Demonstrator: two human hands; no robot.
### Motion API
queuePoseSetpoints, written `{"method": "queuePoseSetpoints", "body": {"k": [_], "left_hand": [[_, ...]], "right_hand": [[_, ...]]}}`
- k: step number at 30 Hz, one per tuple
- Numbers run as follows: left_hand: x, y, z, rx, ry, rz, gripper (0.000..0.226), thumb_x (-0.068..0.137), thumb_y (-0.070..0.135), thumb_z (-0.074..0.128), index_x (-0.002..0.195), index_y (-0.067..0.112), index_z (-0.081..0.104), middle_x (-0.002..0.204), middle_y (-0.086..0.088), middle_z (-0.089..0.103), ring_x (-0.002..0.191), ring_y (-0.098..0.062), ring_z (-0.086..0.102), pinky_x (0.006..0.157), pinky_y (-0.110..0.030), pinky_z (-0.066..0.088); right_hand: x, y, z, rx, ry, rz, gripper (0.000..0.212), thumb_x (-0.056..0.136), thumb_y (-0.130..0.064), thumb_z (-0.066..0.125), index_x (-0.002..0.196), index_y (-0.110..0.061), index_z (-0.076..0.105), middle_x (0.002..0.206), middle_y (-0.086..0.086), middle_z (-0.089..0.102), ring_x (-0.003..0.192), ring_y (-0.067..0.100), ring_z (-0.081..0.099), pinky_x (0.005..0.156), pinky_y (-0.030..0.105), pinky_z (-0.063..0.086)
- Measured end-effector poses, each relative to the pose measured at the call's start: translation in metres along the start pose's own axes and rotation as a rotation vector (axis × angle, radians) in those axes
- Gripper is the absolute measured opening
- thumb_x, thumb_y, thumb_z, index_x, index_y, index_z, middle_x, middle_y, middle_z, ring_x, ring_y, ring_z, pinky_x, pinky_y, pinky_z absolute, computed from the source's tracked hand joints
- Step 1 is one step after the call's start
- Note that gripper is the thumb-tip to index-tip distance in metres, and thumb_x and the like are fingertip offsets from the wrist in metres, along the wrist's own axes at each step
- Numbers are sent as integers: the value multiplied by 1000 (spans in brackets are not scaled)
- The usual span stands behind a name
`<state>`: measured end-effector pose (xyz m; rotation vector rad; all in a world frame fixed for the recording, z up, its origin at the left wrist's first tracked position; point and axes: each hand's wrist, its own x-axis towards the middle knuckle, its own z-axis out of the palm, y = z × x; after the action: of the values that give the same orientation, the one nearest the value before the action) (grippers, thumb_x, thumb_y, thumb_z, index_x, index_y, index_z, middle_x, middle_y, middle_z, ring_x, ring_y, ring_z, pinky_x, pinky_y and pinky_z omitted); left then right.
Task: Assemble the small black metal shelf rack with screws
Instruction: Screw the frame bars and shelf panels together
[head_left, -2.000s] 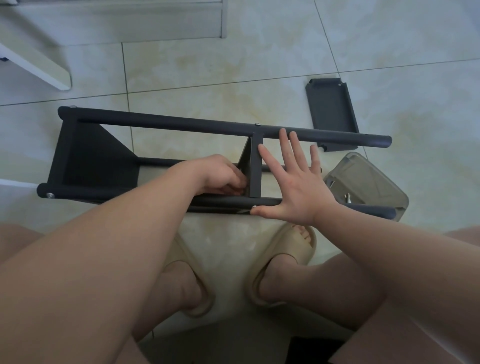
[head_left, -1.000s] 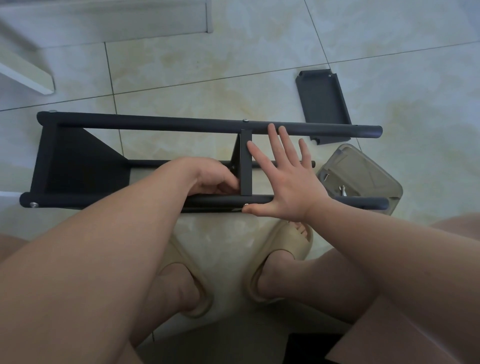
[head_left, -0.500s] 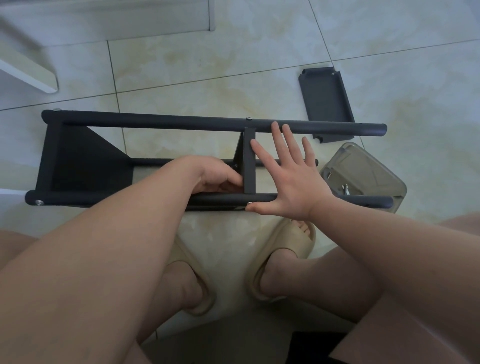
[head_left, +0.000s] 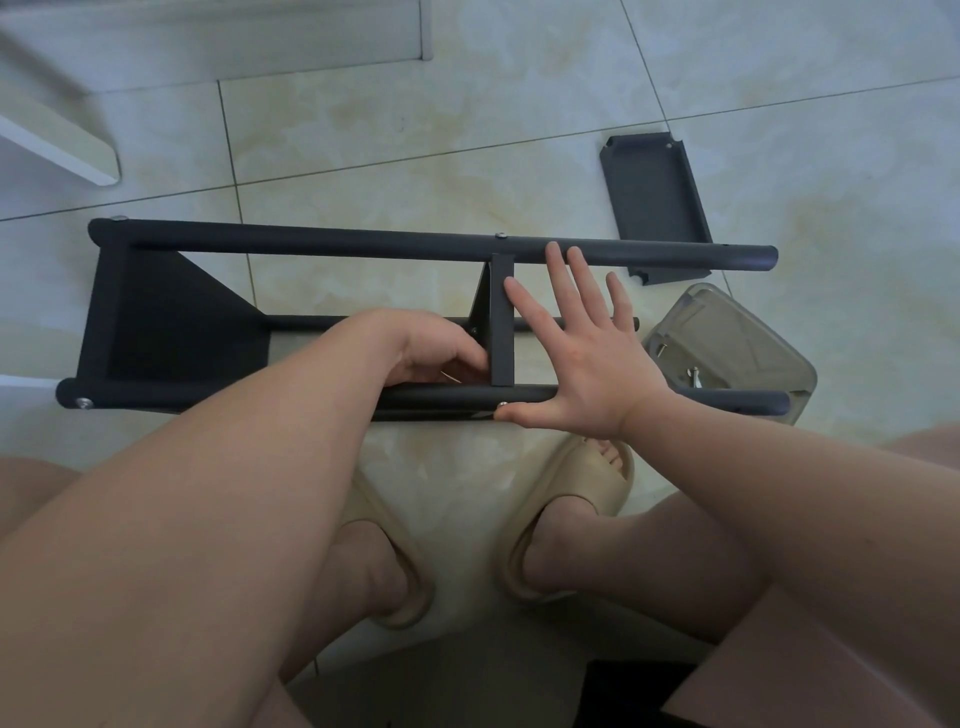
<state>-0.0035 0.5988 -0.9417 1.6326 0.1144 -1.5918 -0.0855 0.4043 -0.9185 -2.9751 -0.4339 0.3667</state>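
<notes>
I'm bracing the rack (head_left: 363, 243) on the floor (head_left: 415, 130) with my right hand (head_left: 587, 358), fingers spread. My left hand (head_left: 431, 353) is curling by the middle shelf (head_left: 502, 322), can't tell on what. Last panel (head_left: 654, 202) is lying loose, not fitted yet.

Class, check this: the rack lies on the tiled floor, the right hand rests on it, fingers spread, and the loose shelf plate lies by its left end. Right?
Wrong in one respect: the head view shows the loose shelf plate by the rack's right end. The rest stands.
</notes>
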Motion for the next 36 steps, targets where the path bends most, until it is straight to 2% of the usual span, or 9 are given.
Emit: {"method": "queuePoseSetpoints", "body": {"k": [4,8,12,17,22,27,32,34,36], "left_hand": [[3,0,1,60,60,11,20,90,18,67,105,8,76,96,-6,77,98,-22,70,100,-33,51],[0,0,-1,30,-16,-4,28,92,17,62,115,6,73,112,-10,75,116,-25,67,107,-35,47],[-1,0,-1,14,-35,-13,32,91,18,60,117,5,73,116,-12,73,119,-27,64,108,-36,46],[2,0,1,57,85,17,31,90,15,65,117,2,72,105,-11,75,105,-25,69,100,-31,51],[-2,1,0,34,-18,0,26,91,15,62,112,5,74,102,-9,76,99,-22,69,90,-30,51],[-3,1,-1,5,-62,-11,24,92,16,59,108,9,76,106,-9,76,95,-20,70,92,-30,51],[2,-1,0,47,27,49,10,91,17,65,93,16,75,80,2,74,77,-12,68,83,-27,49],[3,-1,-1,61,28,38,12,91,17,65,96,14,75,85,0,75,85,-16,69,88,-30,50],[2,-1,-2,62,8,4,23,91,17,64,109,9,75,102,-6,77,104,-23,70,100,-34,50]], "right_hand": [[0,0,0,0,1,1,119,69,-96,33,162,-31,-1,167,14,-19,154,34,-19,121,64,1],[0,0,1,-1,1,5,119,69,-96,33,162,-32,-1,167,14,-19,154,34,-19,121,64,1],[0,0,2,3,6,7,119,68,-97,34,162,-32,0,168,14,-19,154,33,-19,122,64,1],[0,0,2,0,6,1,118,69,-97,34,162,-32,-1,168,14,-19,154,33,-20,122,64,2],[1,1,1,9,-9,2,117,69,-97,32,161,-33,-3,167,13,-22,153,32,-22,121,65,1],[1,1,1,15,-15,-2,116,70,-97,31,161,-34,-5,167,12,-23,153,32,-23,122,64,0],[1,1,2,16,-6,-3,116,70,-97,31,161,-34,-4,167,12,-22,153,33,-22,122,64,0],[1,1,2,18,-2,-3,116,70,-97,32,161,-34,-3,167,13,-21,154,33,-21,122,64,0],[1,1,2,16,-5,0,117,69,-96,32,161,-33,-3,167,13,-21,154,33,-21,122,64,0]]}}
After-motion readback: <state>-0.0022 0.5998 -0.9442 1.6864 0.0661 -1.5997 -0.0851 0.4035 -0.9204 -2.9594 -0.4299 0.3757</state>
